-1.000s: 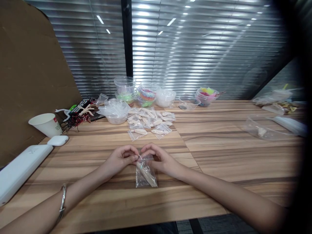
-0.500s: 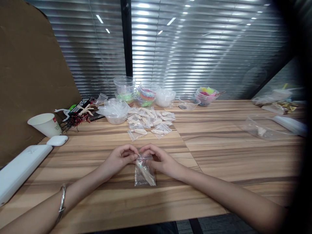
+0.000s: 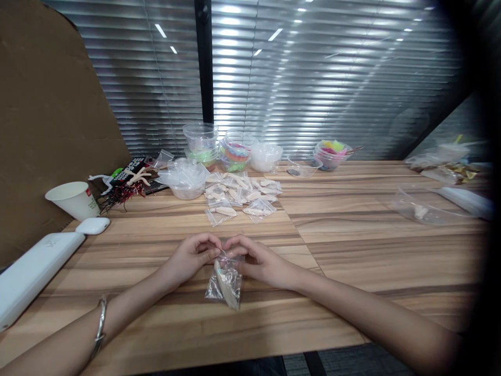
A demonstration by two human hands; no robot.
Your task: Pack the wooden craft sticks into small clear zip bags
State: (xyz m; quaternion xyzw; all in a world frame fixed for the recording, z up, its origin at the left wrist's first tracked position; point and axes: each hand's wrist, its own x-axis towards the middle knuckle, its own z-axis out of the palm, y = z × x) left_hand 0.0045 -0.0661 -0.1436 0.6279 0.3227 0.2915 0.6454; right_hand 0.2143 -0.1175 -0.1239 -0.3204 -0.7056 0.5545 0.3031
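Left hand: the left hand [image 3: 193,257] pinches the top edge of a small clear bag [image 3: 224,281] with its fingertips.
Right hand: the right hand [image 3: 256,259] pinches the same top edge from the other side, and the two hands almost touch.
Bag: the small clear bag hangs down from the fingers over the wooden table [image 3: 352,245], near the front edge, in the middle.
Which way: the closed top points away from the person and the bottom points toward the front edge; the bag looks twisted.
Inside: a pale wooden stick [image 3: 224,284] lies along the bag's long side, leaning a little.
Pile: more filled little bags [image 3: 238,196] lie in a heap farther back, well apart from the hands.
Back edge: clear plastic bowls [image 3: 235,149] stand in a row, some with bright colored bits.
Left edge: a paper cup [image 3: 73,200] lies on its side, with a white mouse [image 3: 93,225] just beside it and a long white box [image 3: 33,271] near the corner.
Wrist: a silver bangle [image 3: 100,325] sits on the left arm.
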